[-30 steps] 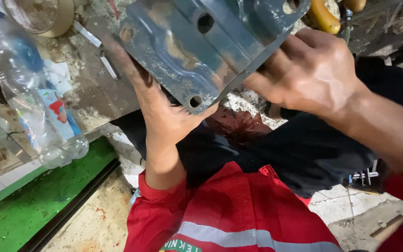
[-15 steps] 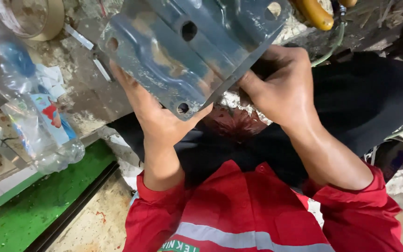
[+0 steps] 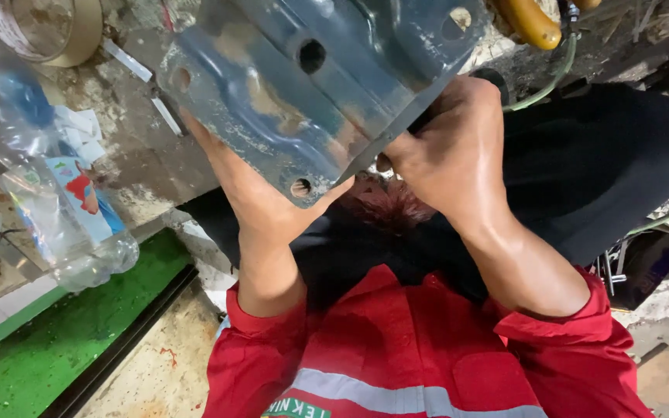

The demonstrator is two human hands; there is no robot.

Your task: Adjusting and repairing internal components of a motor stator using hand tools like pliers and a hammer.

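Observation:
A heavy blue-grey metal housing (image 3: 327,85) with worn paint and several bolt holes fills the top middle of the head view. My left hand (image 3: 261,197) grips its lower left edge from underneath, thumb near a corner hole. On the housing's right edge sits my right hand (image 3: 451,159), fingers curled under the metal. Both arms come out of red sleeves (image 3: 396,348) with a reflective stripe.
A clear plastic bottle (image 3: 56,186) lies at left on a dirty workbench (image 3: 141,155), beside a tape roll (image 3: 40,31). A yellow-handled tool (image 3: 528,23) and a green hose (image 3: 555,73) lie at top right. Green floor (image 3: 48,348) shows lower left.
The housing has shifted slightly toward me and leftward in view. My right hand slid along its right edge, closer to the body. My right sleeve has come into view.

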